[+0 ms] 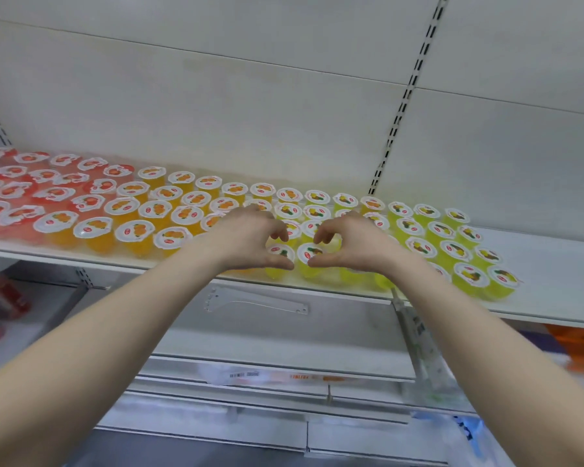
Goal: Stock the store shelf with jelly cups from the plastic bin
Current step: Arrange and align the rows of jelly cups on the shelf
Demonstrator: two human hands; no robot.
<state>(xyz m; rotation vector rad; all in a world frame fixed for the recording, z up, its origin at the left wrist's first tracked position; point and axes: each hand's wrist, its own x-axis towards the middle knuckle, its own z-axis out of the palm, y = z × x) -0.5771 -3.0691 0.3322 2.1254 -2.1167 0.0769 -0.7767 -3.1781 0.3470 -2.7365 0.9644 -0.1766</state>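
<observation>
Bare forearms (115,332) rise from the bottom corners to the front edge of the white metal shelf (553,261). My left hand (250,239) curls thumb and fingers round a yellow translucent jelly cup (280,253) with a white foil lid. My right hand (354,246) curls likewise round the neighbouring yellow jelly cup (312,255). I'd seat both flat, flush with the front row, then let go gently so nothing beside them tips. My palms hide the cups behind them. The plastic bin is out of view, and the lower shelves (250,369) are blurred.
</observation>
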